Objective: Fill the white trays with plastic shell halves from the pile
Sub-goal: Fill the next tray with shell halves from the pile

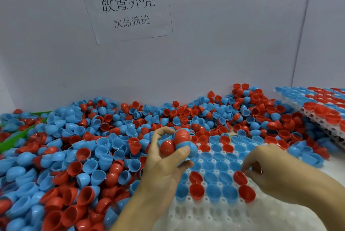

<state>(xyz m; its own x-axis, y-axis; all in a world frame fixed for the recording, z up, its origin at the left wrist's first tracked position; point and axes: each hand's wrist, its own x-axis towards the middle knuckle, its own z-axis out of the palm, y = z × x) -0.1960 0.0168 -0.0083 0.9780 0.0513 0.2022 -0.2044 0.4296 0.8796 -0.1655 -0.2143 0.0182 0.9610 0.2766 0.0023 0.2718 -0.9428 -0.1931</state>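
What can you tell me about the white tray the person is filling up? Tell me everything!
The white tray lies flat in front of the person, next to the big pile of shells. It looks like plastic, with rows of round cups and small holes between them. The far rows hold blue and red shell halves, open side up; the near rows are bare. The right hand sets a red half into a cup.

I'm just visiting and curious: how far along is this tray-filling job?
Done: a filled tray sits at the far right. In hand: the left hand holds several shells, and the right hand seats a red half in the near tray. Left: its front rows and a big pile.
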